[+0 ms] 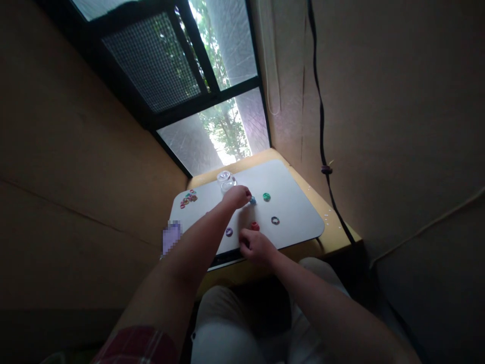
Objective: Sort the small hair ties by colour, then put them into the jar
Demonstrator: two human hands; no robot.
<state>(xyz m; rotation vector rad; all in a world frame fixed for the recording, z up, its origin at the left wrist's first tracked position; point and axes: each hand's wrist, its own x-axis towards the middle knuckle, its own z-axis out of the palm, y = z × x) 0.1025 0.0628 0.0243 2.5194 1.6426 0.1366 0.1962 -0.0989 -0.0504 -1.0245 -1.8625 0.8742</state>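
the board (295, 207) is white. on it sit a blue piece (252, 200), a green piece (267, 197), a red piece (255, 226), a purple ring (228, 233) and a dark ring (275, 223), perhaps grey, though the dim view leaves its shade uncertain. at the board's far left corner, the cluster (188, 198) mixes pink, green and tan. under the board, the table (335, 235) is yellow. beyond the board, the window frame (149, 120) is black, its mesh (147, 60) finely gridded. nearer than the board, the sleeve (136, 346) is dark red plaid, the trousers (223, 323) pale.
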